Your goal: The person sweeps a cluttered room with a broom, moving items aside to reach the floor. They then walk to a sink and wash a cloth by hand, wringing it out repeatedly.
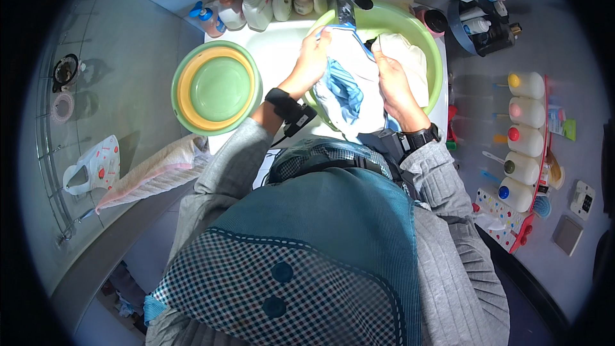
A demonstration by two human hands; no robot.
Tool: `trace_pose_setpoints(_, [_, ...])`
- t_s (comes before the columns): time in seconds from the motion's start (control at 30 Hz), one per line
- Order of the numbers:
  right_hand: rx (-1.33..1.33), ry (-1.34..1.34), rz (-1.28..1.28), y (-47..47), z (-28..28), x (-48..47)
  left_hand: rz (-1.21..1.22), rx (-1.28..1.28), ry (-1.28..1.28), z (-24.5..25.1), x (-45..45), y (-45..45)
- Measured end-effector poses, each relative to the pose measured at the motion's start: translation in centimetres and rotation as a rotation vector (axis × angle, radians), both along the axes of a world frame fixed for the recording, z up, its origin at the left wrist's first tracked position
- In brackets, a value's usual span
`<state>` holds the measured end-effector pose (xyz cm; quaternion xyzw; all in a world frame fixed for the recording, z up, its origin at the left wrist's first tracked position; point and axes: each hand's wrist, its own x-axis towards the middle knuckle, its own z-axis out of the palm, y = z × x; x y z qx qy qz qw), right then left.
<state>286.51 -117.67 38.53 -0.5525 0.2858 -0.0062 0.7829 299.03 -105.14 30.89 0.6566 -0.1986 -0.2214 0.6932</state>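
A white garment with blue trim [353,101] is stretched between both hands, over the near part of a large green basin [435,65]. My left hand [311,60] pinches its upper left edge. At the right, my right hand [395,79] grips the garment's other edge, thumb on top. A light blue inner side [343,89] shows in its opening. Cream-coloured cloth [406,60] lies in the basin beside my right hand. The black faucet [345,7] reaches over the basin's rim just beyond the garment. Fingers behind the fabric are hidden.
A green and yellow basin [216,87] stands on the white sink counter [278,41] to the left. Pump bottles and a spray bottle [257,7] line the back. A towel [158,173] hangs at the left wall. A rack of white cup holders [523,142] is on the right wall.
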Motion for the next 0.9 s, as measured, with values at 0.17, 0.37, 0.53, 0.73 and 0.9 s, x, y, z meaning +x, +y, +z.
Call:
trace_pose_setpoints(0.17, [-0.152, -0.062, 0.097, -1.5, 0.0, -1.2, -0.088, -0.159, 0.314, 0.3, -0.6, 1.1])
trace_pose_setpoints(0.37, [-0.151, -0.048, 0.097, -4.7, -0.7, -3.1, -0.091, -0.194, 0.435, 1.2, 0.7, 2.4])
trace_pose_setpoints(0.53, [-0.099, 0.010, 0.055, -7.2, 0.1, -4.5, -0.110, -0.198, 0.536, 2.3, 1.3, 2.8])
trace_pose_setpoints(0.73, [-0.120, 0.011, -0.046, -6.7, -0.8, -4.6, -0.119, -0.160, 0.511, 2.3, 0.3, 2.0])
trace_pose_setpoints(0.9, [-0.156, -0.048, -0.098, -5.0, -2.6, -3.5, -0.145, -0.148, 0.525, 2.4, -1.1, 0.4])
